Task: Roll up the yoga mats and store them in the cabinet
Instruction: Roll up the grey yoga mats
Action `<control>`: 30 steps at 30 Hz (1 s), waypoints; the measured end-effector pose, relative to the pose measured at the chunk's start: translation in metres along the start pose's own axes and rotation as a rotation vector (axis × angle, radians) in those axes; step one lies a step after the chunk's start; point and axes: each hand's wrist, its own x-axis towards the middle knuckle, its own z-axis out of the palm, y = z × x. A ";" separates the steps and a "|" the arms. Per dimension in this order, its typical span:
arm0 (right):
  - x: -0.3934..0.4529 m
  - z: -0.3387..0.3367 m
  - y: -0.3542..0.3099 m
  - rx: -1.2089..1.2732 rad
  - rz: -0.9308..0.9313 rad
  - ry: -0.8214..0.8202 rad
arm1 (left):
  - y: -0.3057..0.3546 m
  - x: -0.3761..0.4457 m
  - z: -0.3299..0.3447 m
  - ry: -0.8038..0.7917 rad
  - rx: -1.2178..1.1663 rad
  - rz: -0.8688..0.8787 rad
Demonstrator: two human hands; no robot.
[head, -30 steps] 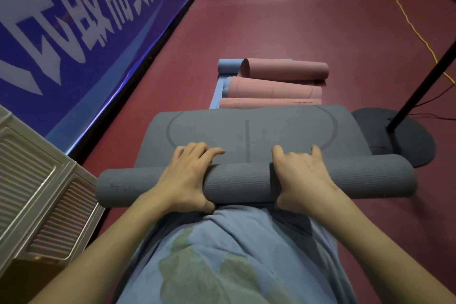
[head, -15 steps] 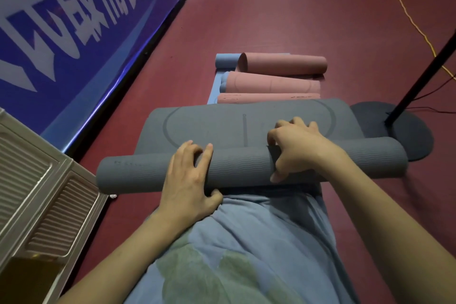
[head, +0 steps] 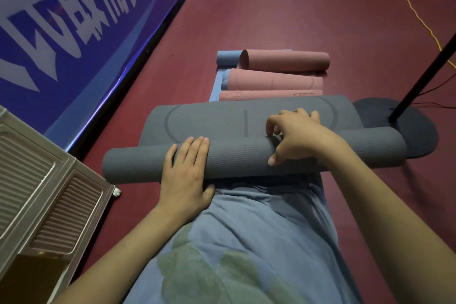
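Left hand (head: 183,175): flat, fingers straight, pressing the half-rolled grey foam yoga mat (head: 241,158).
Right hand (head: 293,136): curled round the roll, fingertips hidden behind it.

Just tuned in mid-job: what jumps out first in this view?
The grey yoga mat lies partly rolled across the middle of the dark red floor. The left hand rests flat on the roll while the right hand grips its far edge. Beyond it lie pink rolled mats, and a blue banner with white characters runs along the left.
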 end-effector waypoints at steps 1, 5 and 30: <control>0.001 0.000 0.000 0.004 0.015 0.016 | -0.002 0.004 0.000 0.005 -0.004 0.007; 0.005 0.004 0.000 0.011 0.061 0.023 | -0.011 0.023 0.003 0.012 -0.026 0.033; 0.029 0.024 0.028 0.026 0.001 0.213 | -0.035 0.108 -0.027 -0.420 -0.017 0.128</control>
